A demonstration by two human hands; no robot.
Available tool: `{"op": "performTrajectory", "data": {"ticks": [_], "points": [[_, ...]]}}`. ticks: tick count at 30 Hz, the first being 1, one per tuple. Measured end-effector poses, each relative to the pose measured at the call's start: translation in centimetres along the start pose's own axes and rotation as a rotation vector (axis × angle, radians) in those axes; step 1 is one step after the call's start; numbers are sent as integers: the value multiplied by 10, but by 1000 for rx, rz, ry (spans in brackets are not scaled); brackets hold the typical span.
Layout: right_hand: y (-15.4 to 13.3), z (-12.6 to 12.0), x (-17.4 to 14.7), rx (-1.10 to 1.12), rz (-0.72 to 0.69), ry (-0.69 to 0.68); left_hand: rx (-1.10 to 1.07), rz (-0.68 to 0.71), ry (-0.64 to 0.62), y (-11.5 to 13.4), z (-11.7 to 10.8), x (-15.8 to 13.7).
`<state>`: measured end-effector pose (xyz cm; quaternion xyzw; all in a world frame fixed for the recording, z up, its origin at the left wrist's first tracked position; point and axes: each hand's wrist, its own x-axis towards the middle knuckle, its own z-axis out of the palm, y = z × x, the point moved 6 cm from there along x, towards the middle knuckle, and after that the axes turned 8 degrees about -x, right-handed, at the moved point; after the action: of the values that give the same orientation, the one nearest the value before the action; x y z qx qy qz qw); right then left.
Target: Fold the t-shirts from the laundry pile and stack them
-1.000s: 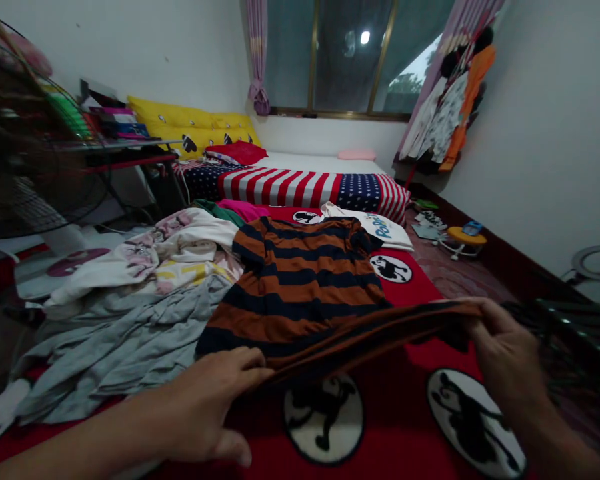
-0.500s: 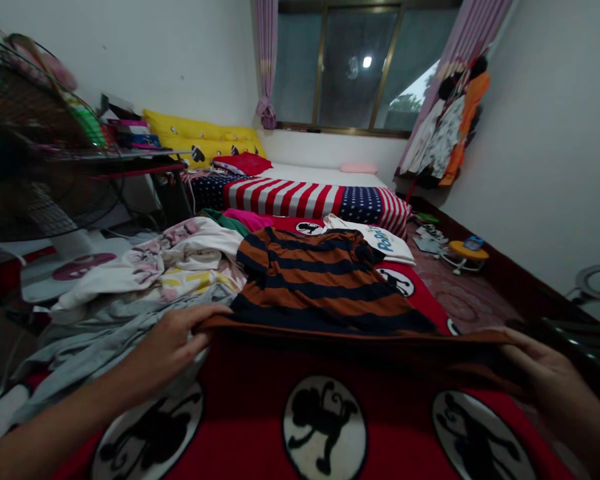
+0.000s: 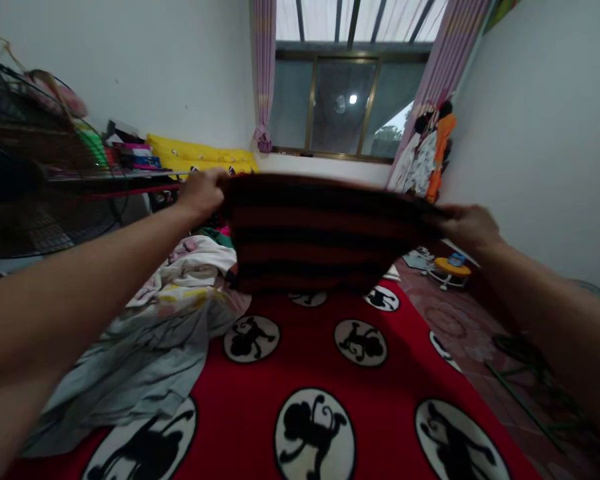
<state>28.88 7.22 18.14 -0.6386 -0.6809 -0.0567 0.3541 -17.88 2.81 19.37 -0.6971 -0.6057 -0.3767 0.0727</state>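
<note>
A brown and dark-blue striped shirt [image 3: 320, 233] hangs stretched between my two hands, raised above the red blanket [image 3: 300, 360] with its round monkey prints. My left hand [image 3: 204, 193] is closed on one corner of the shirt's upper edge. At the opposite corner, my right hand [image 3: 467, 225] grips the same edge, slightly lower. The cloth is dark and a little blurred, and it hides most of the bed behind it. Left of the shirt lies a heap of clothes [image 3: 180, 280], with a grey garment [image 3: 145, 353] nearest me.
A fan [image 3: 25, 167] stands at the left, beside a desk [image 3: 125, 175] loaded with boxes. Clothes [image 3: 430, 153] hang by the window's right curtain. On the tiled floor at the right are an orange-topped stool [image 3: 453, 268] and a green-framed object [image 3: 530, 393].
Both hands have lifted the striped shirt by its edge, up and away from the blanket. Earlier its far part lay on the blanket; now it hangs down. The view has tilted upward.
</note>
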Motion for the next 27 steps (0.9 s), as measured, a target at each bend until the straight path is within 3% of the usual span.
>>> {"op": "performTrajectory", "data": {"ticks": [1, 3, 5, 7, 10, 14, 19, 23, 27], "points": [[-11, -28, 20, -28, -42, 263, 6, 7, 102, 6, -18, 23], [-31, -62, 37, -16, -150, 528, -5, 74, 276, 20, -48, 48], [-40, -71, 32, 24, -249, 569, -38, 141, 359, 29, -64, 49], [-37, -60, 12, 90, -289, 476, -90, 156, 354, 28, -65, 33], [-17, -26, -35, 200, -310, 227, -172, 112, 264, 14, -53, -8], [14, 2, -114, 222, -347, 7, -377, -7, -10, -14, -26, -77], [40, 16, -191, 218, -244, -267, -452, -142, -314, -31, -7, -155], [38, 16, -213, 201, -172, -438, -391, -127, -606, -22, 0, -185], [34, 22, -221, 212, -131, -535, -359, -191, -720, -21, 0, -193]]}}
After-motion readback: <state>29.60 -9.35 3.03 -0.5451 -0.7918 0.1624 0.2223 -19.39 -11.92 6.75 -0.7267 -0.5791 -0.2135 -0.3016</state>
